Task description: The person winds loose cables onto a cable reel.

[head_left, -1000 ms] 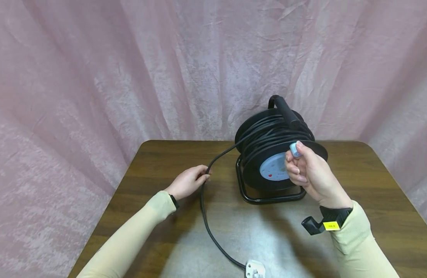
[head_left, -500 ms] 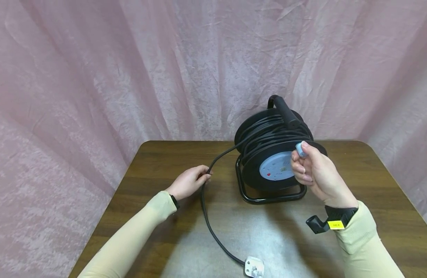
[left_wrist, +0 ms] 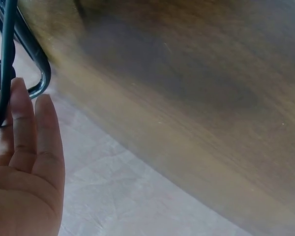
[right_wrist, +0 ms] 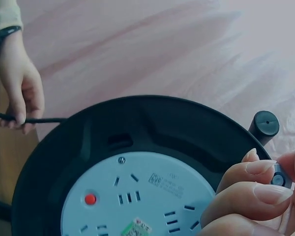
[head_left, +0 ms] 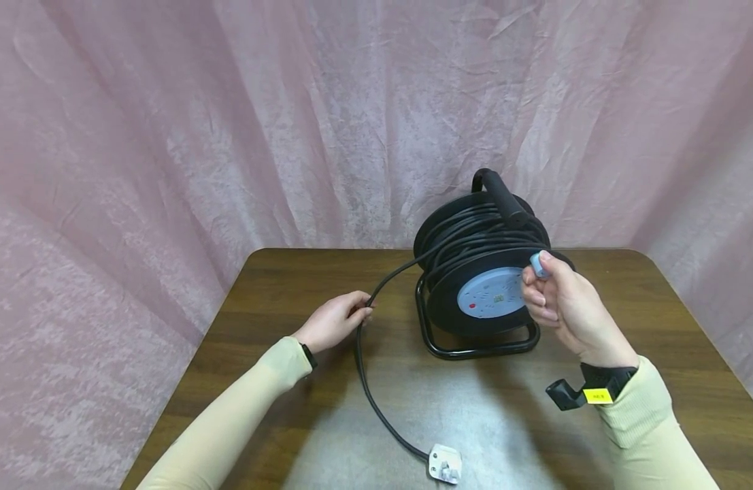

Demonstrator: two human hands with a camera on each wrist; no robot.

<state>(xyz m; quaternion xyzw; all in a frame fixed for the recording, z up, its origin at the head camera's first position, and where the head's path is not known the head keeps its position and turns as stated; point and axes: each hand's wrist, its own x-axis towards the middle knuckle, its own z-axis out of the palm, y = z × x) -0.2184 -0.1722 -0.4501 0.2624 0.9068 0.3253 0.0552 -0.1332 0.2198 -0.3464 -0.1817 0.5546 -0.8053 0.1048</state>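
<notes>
A black cable reel stands on the table, its grey-blue socket panel with a red button facing the front. My right hand holds the small light-blue crank knob between thumb and curled fingers, at the right of the reel's disc. To the left of the reel, my left hand pinches the black cable between thumb and fingers. From there the cable bends down to a white plug near the bottom of the head view. In the left wrist view the cable crosses the fingers.
The brown wooden table has a pink curtain hanging behind it. A tubular black stand carries the reel, and a black carrying handle rises above it. A wrist camera juts out below my right hand.
My right hand has moved to the right with the crank knob, and the reel disc has turned slightly. The plug has slid a little upward in view. My left hand stays nearly in place.
</notes>
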